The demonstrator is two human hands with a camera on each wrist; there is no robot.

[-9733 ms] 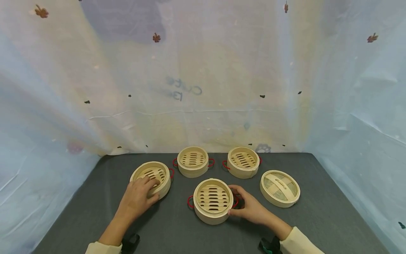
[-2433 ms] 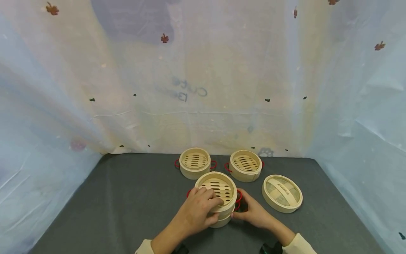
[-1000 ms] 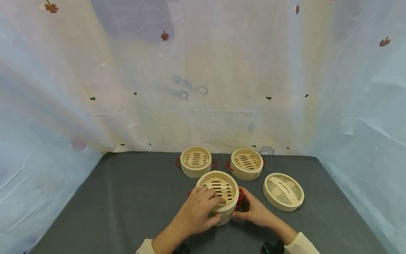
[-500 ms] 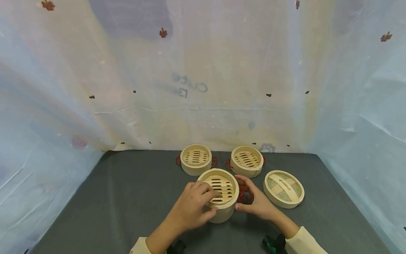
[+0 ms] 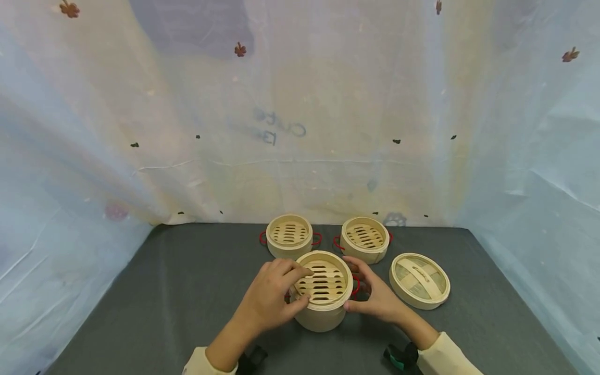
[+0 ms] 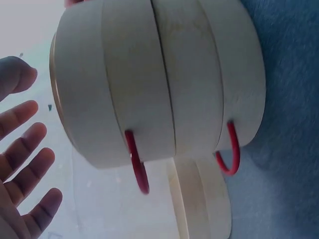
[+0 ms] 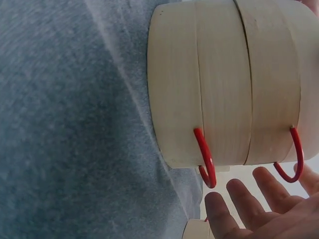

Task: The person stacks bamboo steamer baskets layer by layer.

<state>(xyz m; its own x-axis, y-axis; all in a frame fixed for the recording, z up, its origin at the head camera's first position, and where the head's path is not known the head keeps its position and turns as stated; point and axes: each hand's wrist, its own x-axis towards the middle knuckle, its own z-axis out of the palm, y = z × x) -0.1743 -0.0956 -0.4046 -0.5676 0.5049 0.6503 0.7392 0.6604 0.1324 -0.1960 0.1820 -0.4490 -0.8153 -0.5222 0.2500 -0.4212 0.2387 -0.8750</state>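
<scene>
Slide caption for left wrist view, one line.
Left hand, fingers spread, beside two stacked steamers with red handles.

The upper steamer basket (image 5: 323, 306), which 9.7 seconds ago sat alone under the left hand (image 5: 267, 298), well apart from the other hand, had come to rest on the lower steamer basket (image 5: 320, 322), between both hands. A small step showed where the two met 2.4 seconds ago; their walls had since come into line. The left hand, which had clasped the rim with fingers reaching inside, had let go and drawn back to its own side, its fingers spread apart from the wood. A red handle (image 5: 287, 296) had appeared between its thumb and fingers. The right hand (image 5: 375, 296) had risen from the lower wall, its fingertips now beside the upper rim
</scene>
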